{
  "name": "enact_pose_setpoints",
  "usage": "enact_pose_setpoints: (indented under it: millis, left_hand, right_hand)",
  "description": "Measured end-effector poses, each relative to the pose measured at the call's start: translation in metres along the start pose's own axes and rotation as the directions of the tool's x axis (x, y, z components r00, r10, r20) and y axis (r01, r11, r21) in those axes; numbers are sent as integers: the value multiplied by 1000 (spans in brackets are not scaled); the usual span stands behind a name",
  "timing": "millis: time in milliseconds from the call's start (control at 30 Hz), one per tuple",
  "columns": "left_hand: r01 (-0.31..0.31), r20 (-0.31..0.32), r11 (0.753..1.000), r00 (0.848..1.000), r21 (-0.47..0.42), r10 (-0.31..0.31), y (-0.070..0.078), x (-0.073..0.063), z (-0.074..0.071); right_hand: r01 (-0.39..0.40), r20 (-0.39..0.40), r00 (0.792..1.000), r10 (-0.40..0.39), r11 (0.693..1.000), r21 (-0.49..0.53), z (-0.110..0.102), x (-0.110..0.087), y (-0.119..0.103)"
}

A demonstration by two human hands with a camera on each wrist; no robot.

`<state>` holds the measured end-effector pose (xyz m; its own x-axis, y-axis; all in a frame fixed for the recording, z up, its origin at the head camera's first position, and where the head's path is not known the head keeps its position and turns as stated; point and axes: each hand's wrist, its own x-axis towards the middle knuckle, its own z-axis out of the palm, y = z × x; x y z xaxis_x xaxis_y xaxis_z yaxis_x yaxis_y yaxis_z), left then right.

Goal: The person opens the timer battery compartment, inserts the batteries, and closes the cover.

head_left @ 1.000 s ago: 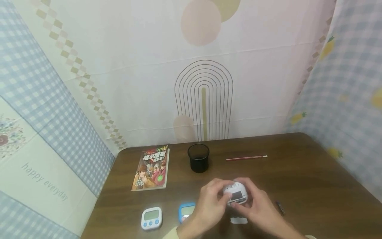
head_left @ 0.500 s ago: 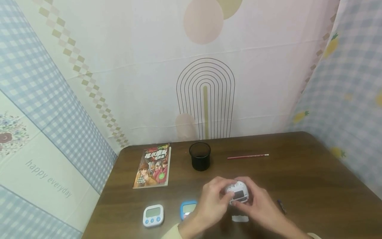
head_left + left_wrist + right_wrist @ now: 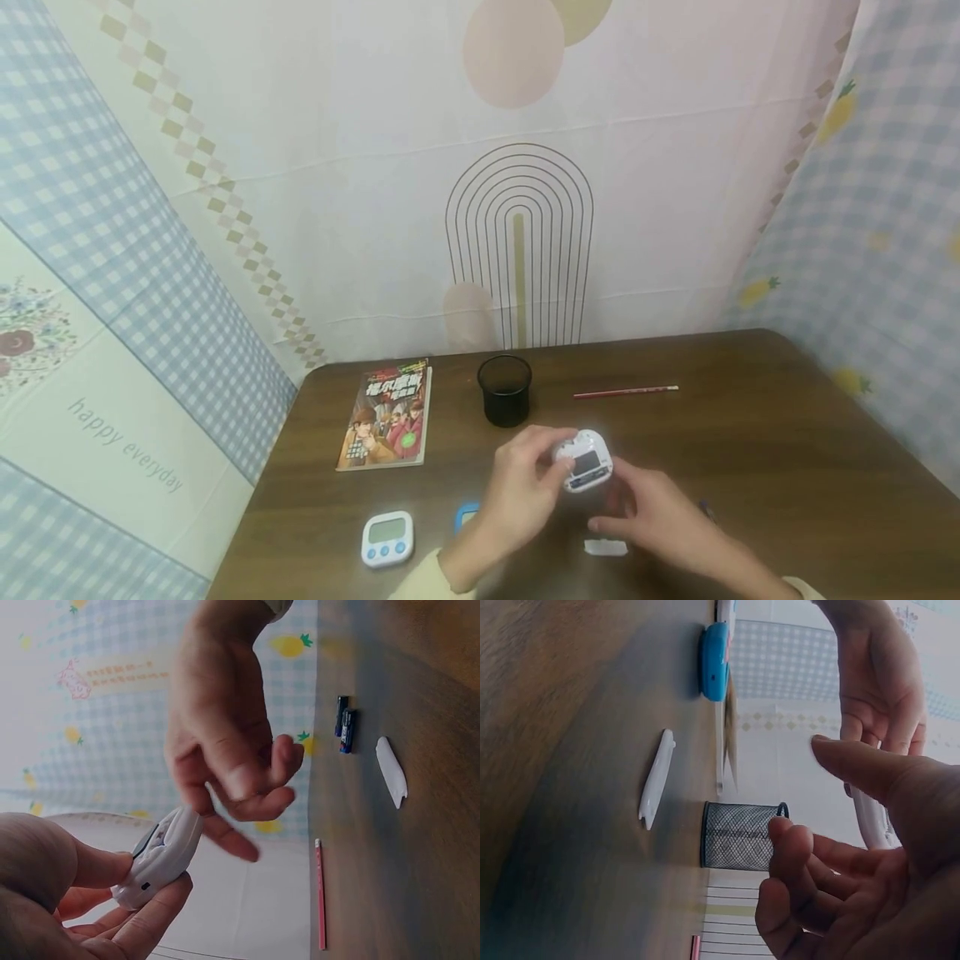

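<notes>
Plainly, in the head view the timer [image 3: 588, 442] is up over the desk [image 3: 750, 417], pinched in the grip of the left hand [image 3: 519, 487], thumb on the near face. Its back, with a dark panel, faces the camera; the open slot [image 3: 589, 478] runs along the edge nearest the person, slanting slightly up to the right. The outline is almost square here, so a long axis is hard to tell. The right hand [image 3: 660, 512] is just right of it, grip spread, thumb pointing left above the strip [image 3: 606, 547], which lies left to right. A white timer [image 3: 387, 539], the partly hidden blue timer [image 3: 465, 514], book [image 3: 386, 417], cup [image 3: 506, 398] and pencil [image 3: 626, 392] lie or stand around.

In the left wrist view the timer is nearly edge-on, its long axis rising from lower left to upper right, thumb on one face and fingers on the other. A right finger meets its upper end; whether they touch I cannot tell. Two batteries [image 3: 345, 725] lie side by side near the strip.

In the right wrist view the right thumb and fingers are apart, holding nothing; the timer shows partly behind the thumb.
</notes>
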<state>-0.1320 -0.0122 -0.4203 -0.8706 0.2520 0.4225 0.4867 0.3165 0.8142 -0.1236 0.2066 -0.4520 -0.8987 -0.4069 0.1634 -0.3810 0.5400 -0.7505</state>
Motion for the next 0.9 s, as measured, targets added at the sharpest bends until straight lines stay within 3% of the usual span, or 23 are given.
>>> enact_pose_setpoints:
  millis: [367,900]
  left_hand:
    - [39,4,999,999,-10,-39,1,1,-1]
    - [8,-14,1000,1000,7,-8,0,0,0]
  right_hand:
    - [-22,141,989,39,993,-120,3,-3,4]
    - [78,238,971,-11,958,-275,10,-8,10]
